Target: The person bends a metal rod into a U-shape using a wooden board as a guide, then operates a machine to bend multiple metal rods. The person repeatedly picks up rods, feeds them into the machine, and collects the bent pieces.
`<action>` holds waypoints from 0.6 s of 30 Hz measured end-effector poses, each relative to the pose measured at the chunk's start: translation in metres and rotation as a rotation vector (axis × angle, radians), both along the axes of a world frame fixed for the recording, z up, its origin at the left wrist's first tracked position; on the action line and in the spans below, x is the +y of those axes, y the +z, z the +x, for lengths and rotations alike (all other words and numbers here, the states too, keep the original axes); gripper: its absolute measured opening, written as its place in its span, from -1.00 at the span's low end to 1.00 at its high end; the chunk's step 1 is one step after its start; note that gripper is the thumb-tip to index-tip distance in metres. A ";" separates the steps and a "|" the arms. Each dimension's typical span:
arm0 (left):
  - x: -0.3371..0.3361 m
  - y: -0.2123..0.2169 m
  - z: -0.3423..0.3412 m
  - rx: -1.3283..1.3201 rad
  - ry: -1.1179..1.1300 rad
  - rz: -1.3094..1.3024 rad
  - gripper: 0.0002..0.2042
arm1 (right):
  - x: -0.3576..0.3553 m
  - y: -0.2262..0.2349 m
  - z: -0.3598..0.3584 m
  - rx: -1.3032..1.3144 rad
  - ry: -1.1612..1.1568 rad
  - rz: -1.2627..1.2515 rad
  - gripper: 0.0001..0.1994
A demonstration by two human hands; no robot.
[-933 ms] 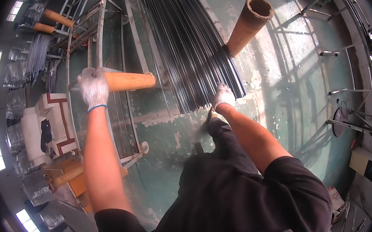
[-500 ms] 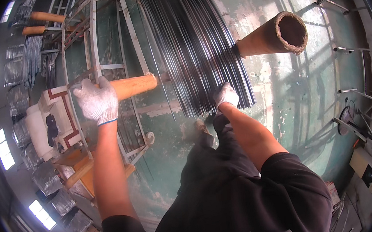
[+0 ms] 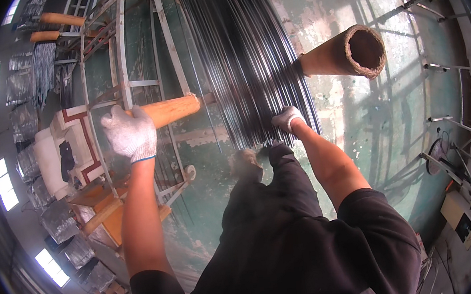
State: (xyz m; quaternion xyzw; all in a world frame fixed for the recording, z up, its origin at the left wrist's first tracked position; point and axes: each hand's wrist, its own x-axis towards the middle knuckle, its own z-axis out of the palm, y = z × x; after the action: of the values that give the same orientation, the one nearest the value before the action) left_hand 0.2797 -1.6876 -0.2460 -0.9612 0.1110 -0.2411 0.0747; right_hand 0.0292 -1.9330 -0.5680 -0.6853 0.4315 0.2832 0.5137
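Note:
My left hand (image 3: pixel 129 134), in a white knit glove, is closed over the near-left end of an orange-brown cardboard tube (image 3: pixel 171 110), and its fingertips are partly hidden. The tube sticks out sideways beside a metal frame. My right hand (image 3: pixel 286 118), gloved too, is closed on thin dark metal rods (image 3: pixel 249 59) near their close ends; how many it grips cannot be made out. The rods lie side by side in a wide layer stretching away from me. To their right juts a thick brown tube (image 3: pixel 346 55) with a ragged open end.
A pale metal rack (image 3: pixel 123 61) stands on the left, with cardboard boxes (image 3: pixel 102 218) and a white-and-red padded piece (image 3: pixel 69 150) beyond it. Far left, more rods (image 3: pixel 44 72) hang near orange tubes. Metal stands (image 3: pixel 445 119) line the right wall. Worn green floor (image 3: pixel 203 219) lies below.
My left hand has shifted slightly right along with the view. My right hand has turned a little on the rods, its forearm swinging outward. My left foot has moved and is blurred.

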 end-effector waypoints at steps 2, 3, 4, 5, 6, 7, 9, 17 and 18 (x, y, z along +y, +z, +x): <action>-0.002 0.002 -0.002 0.018 0.015 0.008 -0.79 | -0.002 -0.005 -0.009 -0.058 -0.074 -0.005 -0.51; -0.002 0.002 -0.003 0.006 0.012 0.019 -0.79 | -0.003 -0.012 -0.014 -0.122 -0.127 0.049 -0.48; -0.003 0.002 -0.003 -0.006 0.008 0.030 -0.79 | -0.007 -0.019 -0.019 -0.130 -0.129 0.100 -0.47; -0.002 -0.001 -0.001 -0.017 0.004 0.038 -0.79 | -0.012 -0.014 -0.020 -0.138 -0.132 0.150 -0.46; -0.001 -0.002 -0.002 -0.015 -0.002 0.041 -0.79 | -0.016 -0.007 -0.022 -0.145 -0.133 0.201 -0.45; 0.001 -0.002 -0.002 -0.014 -0.009 0.044 -0.78 | -0.020 0.000 -0.022 -0.140 -0.175 0.306 -0.37; 0.003 -0.003 -0.002 -0.014 -0.026 0.058 -0.77 | -0.018 0.008 -0.023 -0.144 -0.244 0.279 -0.36; 0.007 -0.005 -0.006 -0.009 -0.042 0.113 -0.71 | -0.014 0.026 -0.039 -0.324 -0.562 0.749 -0.81; 0.007 -0.005 -0.007 -0.004 -0.049 0.113 -0.70 | -0.012 0.025 -0.040 -0.363 -0.593 0.785 -0.80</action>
State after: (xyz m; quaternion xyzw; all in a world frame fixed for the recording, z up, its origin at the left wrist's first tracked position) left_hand 0.2730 -1.6809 -0.2508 -0.9520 0.1479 -0.2382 0.1230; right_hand -0.0113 -1.9446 -0.5426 -0.3276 0.3723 0.1427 0.8566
